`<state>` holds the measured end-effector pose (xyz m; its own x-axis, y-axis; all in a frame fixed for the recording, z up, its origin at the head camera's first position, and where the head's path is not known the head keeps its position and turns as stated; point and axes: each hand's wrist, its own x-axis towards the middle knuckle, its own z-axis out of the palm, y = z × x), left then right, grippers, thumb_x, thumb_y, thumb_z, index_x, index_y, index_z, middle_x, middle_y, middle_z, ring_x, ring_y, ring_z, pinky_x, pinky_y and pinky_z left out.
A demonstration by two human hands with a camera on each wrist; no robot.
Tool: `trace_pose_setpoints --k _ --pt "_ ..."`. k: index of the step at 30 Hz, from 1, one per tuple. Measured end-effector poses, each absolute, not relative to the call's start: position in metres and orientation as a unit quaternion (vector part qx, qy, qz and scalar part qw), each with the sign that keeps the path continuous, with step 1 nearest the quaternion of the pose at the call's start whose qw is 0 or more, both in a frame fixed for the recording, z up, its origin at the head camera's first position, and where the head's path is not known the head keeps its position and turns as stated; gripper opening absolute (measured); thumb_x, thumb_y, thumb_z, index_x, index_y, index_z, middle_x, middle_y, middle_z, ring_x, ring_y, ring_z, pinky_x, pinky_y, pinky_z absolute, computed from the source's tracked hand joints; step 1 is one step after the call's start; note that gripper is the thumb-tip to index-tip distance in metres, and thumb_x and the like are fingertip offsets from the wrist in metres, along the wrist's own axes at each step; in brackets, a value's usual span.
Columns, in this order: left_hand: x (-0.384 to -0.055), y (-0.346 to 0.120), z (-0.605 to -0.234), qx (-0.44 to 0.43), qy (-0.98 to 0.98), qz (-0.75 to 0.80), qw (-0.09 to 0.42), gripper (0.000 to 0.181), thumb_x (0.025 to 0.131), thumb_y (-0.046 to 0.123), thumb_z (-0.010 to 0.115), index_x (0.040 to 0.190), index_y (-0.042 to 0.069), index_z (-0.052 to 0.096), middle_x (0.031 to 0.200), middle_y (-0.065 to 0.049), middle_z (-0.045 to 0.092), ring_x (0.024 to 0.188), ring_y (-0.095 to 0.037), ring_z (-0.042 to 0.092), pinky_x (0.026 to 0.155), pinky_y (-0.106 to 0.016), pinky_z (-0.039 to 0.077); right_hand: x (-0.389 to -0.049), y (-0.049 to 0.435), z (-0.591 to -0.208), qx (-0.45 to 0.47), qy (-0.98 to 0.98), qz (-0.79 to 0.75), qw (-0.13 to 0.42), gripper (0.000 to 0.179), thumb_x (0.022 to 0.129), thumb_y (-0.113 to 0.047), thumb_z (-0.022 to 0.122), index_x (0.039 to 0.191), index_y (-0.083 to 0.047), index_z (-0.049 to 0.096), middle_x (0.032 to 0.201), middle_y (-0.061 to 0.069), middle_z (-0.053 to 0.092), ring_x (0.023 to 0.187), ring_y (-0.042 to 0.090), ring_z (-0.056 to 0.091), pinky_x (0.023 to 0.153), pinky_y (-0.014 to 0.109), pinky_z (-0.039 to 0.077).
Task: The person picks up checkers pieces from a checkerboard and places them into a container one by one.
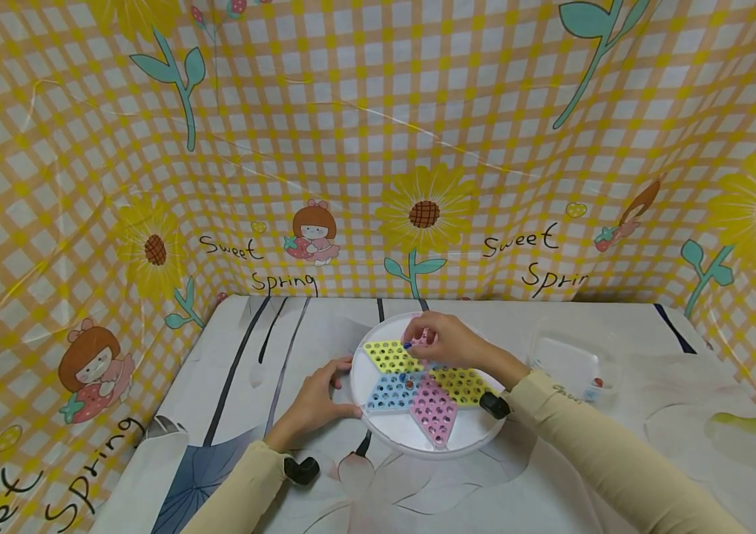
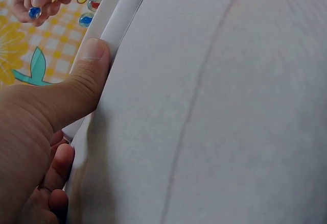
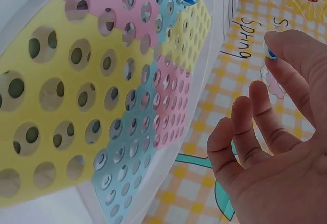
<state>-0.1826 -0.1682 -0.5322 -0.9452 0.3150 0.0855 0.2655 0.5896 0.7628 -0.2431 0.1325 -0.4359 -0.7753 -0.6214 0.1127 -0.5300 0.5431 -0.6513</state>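
Your left hand [image 1: 311,397]: thumb set apart from the bent fingers. Your right hand [image 1: 443,341]: raised, thumb and index in a pinch, other three fingers loosely bent (slightly spread, by your right wrist view). Your left forearm [image 1: 244,486] and right forearm [image 1: 607,441], both sleeved, angle inward.

Head view: the right hand [image 1: 447,341] hides part of the game board [image 1: 387,430], and a red object [image 1: 598,383] in the clear container [image 1: 564,363] is unidentifiably small; right wrist view: it partly covers the blue marble [image 3: 272,54].
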Motion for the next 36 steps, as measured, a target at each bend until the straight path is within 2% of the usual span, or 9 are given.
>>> trace_pose_setpoints --k 10,18,25,36 --pt "-0.182 -0.168 -0.53 0.171 0.888 0.426 0.023 0.086 0.071 0.025 0.096 0.143 0.008 0.053 0.151 -0.001 0.054 0.102 -0.018 0.049 0.086 -0.032 0.039 -0.244 0.147 -0.434 -0.323 0.884 -0.336 0.034 0.016 0.091 -0.017 0.079 0.106 -0.013 0.073 0.101 0.002 0.065 0.088 0.02 0.056 0.071 0.032 0.05" --pt "-0.182 -0.168 -0.531 0.172 0.891 0.421 0.021 0.085 0.07 0.026 0.096 0.142 0.009 0.054 0.149 0.0 0.055 0.101 -0.017 0.049 0.086 -0.034 0.038 -0.244 0.168 -0.435 -0.32 0.885 -0.338 -0.006 0.018 0.089 -0.014 0.08 0.106 -0.012 0.074 0.102 0.004 0.066 0.089 0.027 0.059 0.071 0.032 0.049" --pt "-0.182 -0.169 -0.531 0.172 0.89 0.422 0.023 0.085 0.071 0.027 0.096 0.143 0.01 0.053 0.15 0.0 0.054 0.101 -0.016 0.049 0.086 -0.033 0.039 -0.241 0.191 -0.434 -0.318 0.885 -0.338 -0.042 0.018 0.088 -0.01 0.081 0.103 -0.013 0.073 0.102 0.005 0.067 0.082 0.019 0.057 0.065 0.03 0.047" --pt "-0.182 -0.17 -0.531 0.176 0.889 0.423 0.023 0.085 0.071 0.027 0.095 0.143 0.009 0.053 0.151 -0.002 0.053 0.101 -0.017 0.049 0.085 -0.033 0.039 -0.236 0.233 -0.434 -0.243 0.909 -0.336 -0.049 0.013 0.092 -0.019 0.079 0.103 -0.016 0.074 0.107 0.004 0.069 0.087 0.021 0.058 0.064 0.03 0.05"
